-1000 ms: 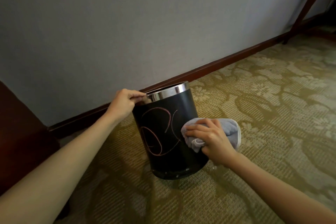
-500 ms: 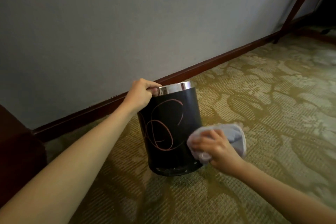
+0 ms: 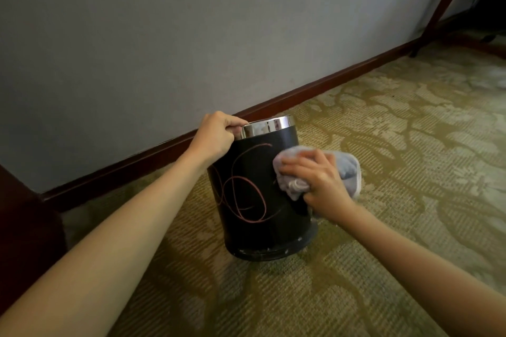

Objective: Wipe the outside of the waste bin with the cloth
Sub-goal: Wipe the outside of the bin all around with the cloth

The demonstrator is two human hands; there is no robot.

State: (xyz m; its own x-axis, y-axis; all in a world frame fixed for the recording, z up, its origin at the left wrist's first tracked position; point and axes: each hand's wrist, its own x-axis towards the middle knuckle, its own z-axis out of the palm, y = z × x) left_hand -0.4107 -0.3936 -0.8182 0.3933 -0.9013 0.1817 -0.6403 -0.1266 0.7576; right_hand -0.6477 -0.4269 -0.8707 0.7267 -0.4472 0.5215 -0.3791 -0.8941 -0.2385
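Note:
A black round waste bin with a shiny metal rim and pink scribbled lines on its side stands on the carpet near the wall. My left hand grips the rim at the bin's upper left. My right hand holds a bunched pale grey cloth and presses it against the bin's right side, about mid-height. The bin's far side and inside are hidden.
A grey wall with a dark red skirting board runs behind the bin. Dark wooden furniture stands at the left edge. A slanted wooden leg rises at the upper right. Patterned green-gold carpet stretches to the right and front.
My right hand with the cloth went down the bin's side towards the base, then came back up to mid-height. The left hand kept its hold on the rim.

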